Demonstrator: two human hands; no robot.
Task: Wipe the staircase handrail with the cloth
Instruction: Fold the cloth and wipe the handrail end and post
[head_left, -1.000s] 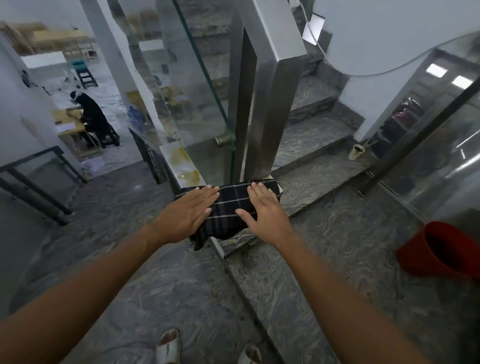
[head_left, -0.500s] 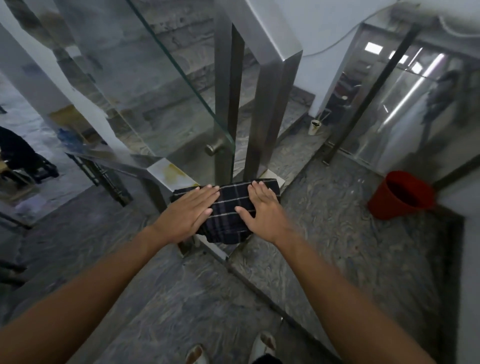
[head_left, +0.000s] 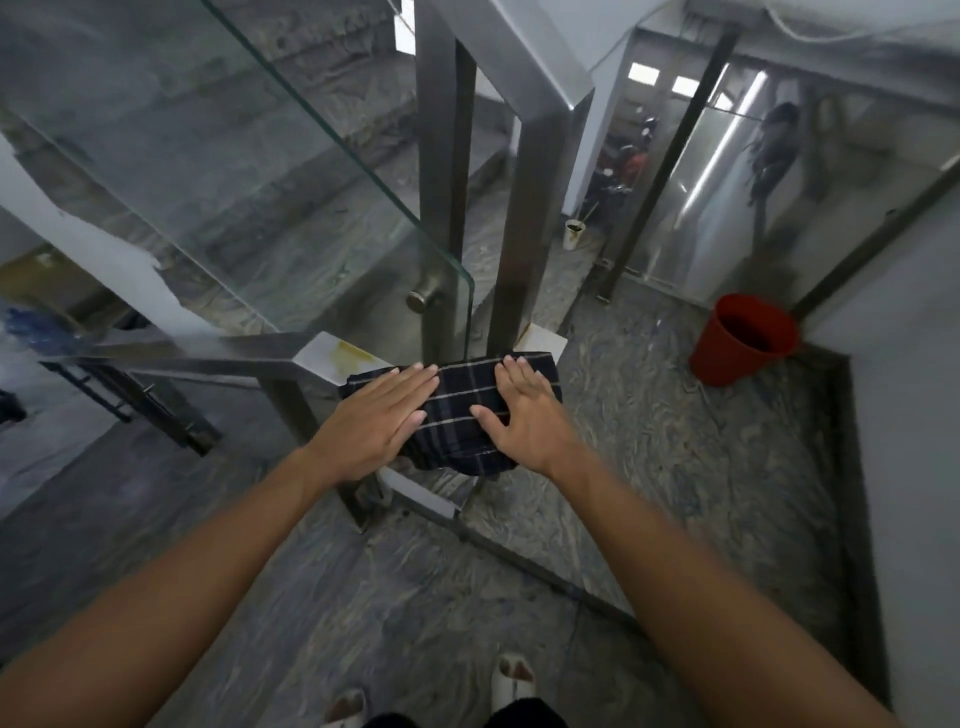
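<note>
A dark plaid cloth (head_left: 462, 410) lies spread over the flat top of the steel handrail (head_left: 332, 356), at the corner where the rail turns. My left hand (head_left: 382, 418) lies flat on the cloth's left part, fingers straight. My right hand (head_left: 524, 415) presses flat on its right part, thumb stretched out to the left. The cloth's near edge hangs over the rail's side. A yellowish stain shows on the bare rail just left of the cloth.
A glass panel (head_left: 234, 171) and two steel posts (head_left: 524, 234) rise behind the rail. A red bucket (head_left: 740, 340) stands on the marble landing at the right. A small cup (head_left: 573, 234) sits on the floor near the metal doors. My feet show at the bottom.
Both hands stay flat on the cloth in the same place. The view has swung to the right, bringing the red bucket and the metal doors further into sight.
</note>
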